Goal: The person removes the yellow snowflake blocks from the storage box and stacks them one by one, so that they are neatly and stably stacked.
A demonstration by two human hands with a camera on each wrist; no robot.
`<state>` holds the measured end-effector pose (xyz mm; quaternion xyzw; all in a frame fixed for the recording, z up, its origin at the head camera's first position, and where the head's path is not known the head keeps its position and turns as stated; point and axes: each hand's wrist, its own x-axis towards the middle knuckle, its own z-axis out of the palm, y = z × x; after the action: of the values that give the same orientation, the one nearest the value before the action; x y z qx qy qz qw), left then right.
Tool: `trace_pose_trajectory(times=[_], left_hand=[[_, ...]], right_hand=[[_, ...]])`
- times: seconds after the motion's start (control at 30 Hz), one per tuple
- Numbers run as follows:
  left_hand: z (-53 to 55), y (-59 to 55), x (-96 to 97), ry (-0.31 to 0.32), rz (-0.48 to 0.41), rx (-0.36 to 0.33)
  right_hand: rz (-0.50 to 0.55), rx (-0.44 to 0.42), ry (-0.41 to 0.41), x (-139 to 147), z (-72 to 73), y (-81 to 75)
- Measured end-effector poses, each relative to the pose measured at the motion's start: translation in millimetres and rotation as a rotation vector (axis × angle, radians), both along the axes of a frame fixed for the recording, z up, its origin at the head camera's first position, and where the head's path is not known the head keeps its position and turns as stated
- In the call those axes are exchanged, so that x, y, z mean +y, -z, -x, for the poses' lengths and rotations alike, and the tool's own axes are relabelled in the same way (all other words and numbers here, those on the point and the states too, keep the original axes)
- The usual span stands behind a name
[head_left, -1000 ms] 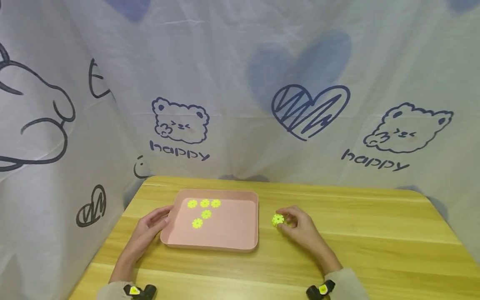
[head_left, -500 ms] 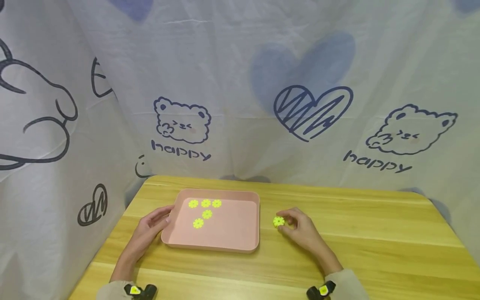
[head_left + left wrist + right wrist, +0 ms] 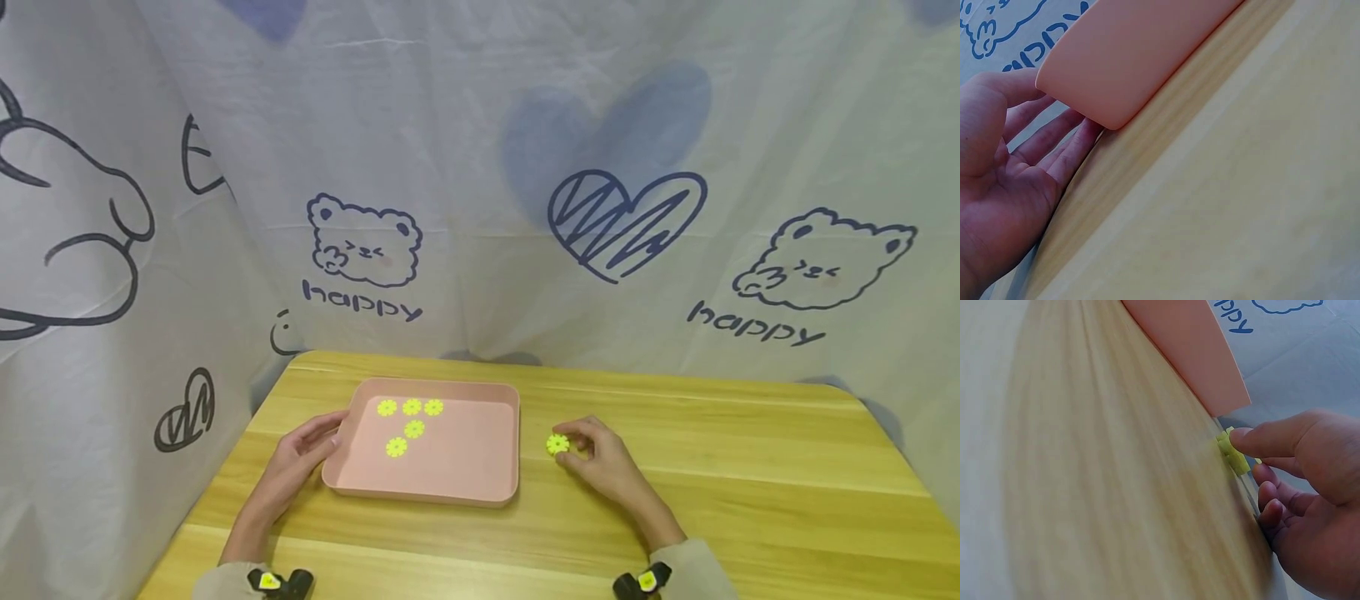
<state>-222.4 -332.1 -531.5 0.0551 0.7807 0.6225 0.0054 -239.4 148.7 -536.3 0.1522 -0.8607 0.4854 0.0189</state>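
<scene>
A shallow pink tray (image 3: 450, 468) lies on the table with several yellow snowflake building discs (image 3: 396, 447) flat inside, toward its left and back. At its left end, my left hand (image 3: 296, 458) touches the wall with fairly straight fingers and has its thumb by the rim. The left wrist view shows the palm apart from the pink tray's wall (image 3: 1104, 62). To the right of the tray, my right hand (image 3: 603, 458) pinches one yellow notched disc (image 3: 557, 444) between thumb and index finger. In the right wrist view this disc (image 3: 1235, 456) is held edge-on, low by the table; the other fingers curl loosely.
The wooden table (image 3: 720, 467) extends to the right and in front of the tray. A white curtain (image 3: 480, 308) printed with bears and hearts hangs behind it and along the left side. Black wrist cameras (image 3: 641, 579) sit at both cuffs.
The disc in my right hand has dipped very slightly, and the whole view has shifted a little. My left hand and the tray keep their places.
</scene>
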Motion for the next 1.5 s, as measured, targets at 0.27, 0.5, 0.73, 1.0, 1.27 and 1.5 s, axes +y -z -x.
trace_pose_trajectory(times=[0.27, 0.5, 0.73, 1.0, 1.27, 1.5], left_hand=[[-0.3, -1.3, 0.3, -0.002, 0.003, -0.003], [0.4, 0.3, -0.7, 0.002, 0.002, 0.005], [0.6, 0.5, -0.2, 0.000, 0.003, 0.005], [0.7, 0.8, -0.4, -0.001, -0.007, 0.006], [0.9, -0.2, 0.0, 0.000, -0.004, 0.010], [-1.1, -2.1, 1.4, -0.004, -0.002, 0.005]], right_hand=[[-0.019, 0.007, -0.010, -0.2, 1.0, 0.4], [-0.008, 0.011, -0.004, -0.5, 0.0, 0.8], [0.004, 0.015, 0.000, -0.3, -1.0, -0.1], [0.003, 0.005, 0.001, -0.6, 0.1, 0.1], [0.005, 0.001, 0.001, 0.0, 0.5, 0.6], [0.007, 0.003, 0.004, -0.2, 0.5, 0.9]])
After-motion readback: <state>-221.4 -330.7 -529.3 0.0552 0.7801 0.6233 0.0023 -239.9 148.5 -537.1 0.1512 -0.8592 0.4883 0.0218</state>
